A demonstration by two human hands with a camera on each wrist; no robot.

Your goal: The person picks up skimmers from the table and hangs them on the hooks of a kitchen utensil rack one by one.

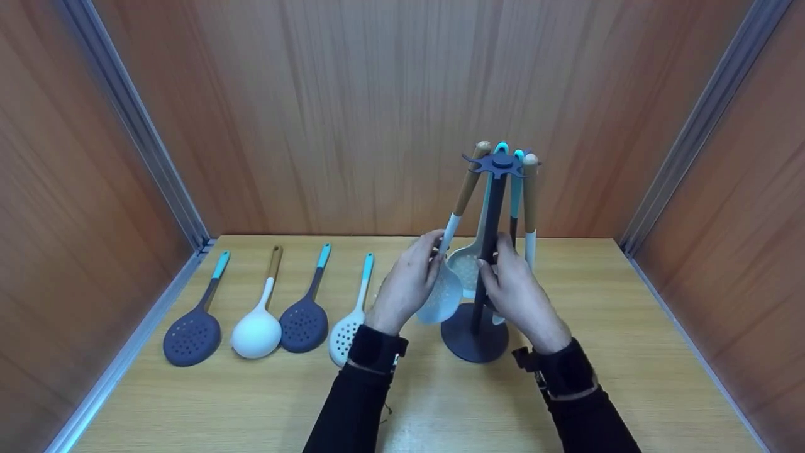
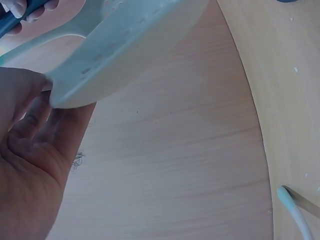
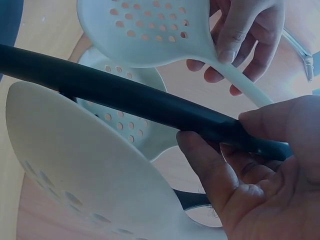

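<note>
While the post of the dark stand [image 1: 494, 217] is gripped by the right hand [image 1: 522, 292], right of centre in the head view, a tan-handled skimmer [image 1: 440, 302] is pinched at its white neck by the left hand [image 1: 407, 280], just to the left of the post. Thumb and fingers of the right hand are curled round the post; the left thumb is pressed to the neck near the perforated head, as shown at the upper right of the right wrist view. The skimmer is tilted, its handle tip beside the hook ring [image 1: 501, 162]; whether the tip is caught on a hook cannot be told.

Also noted at the stand: a cyan-handled pale skimmer [image 1: 464, 267], a cyan-handled dark utensil [image 1: 516, 192] and a second tan-handled utensil [image 1: 531, 195]. In the left half of the frame, a dark skimmer [image 1: 192, 336], a white ladle [image 1: 256, 335], a second dark skimmer [image 1: 304, 325] and a white skimmer [image 1: 343, 336] are laid out in a row on the table [image 1: 651, 377].

Step in hand, as judged: one skimmer is being seated on, or freed from, its hook while the stand is steadied; which of the two cannot be settled. For the next move, a steady post is called for, and hook contact should be checked before the left pinch is loosened.
</note>
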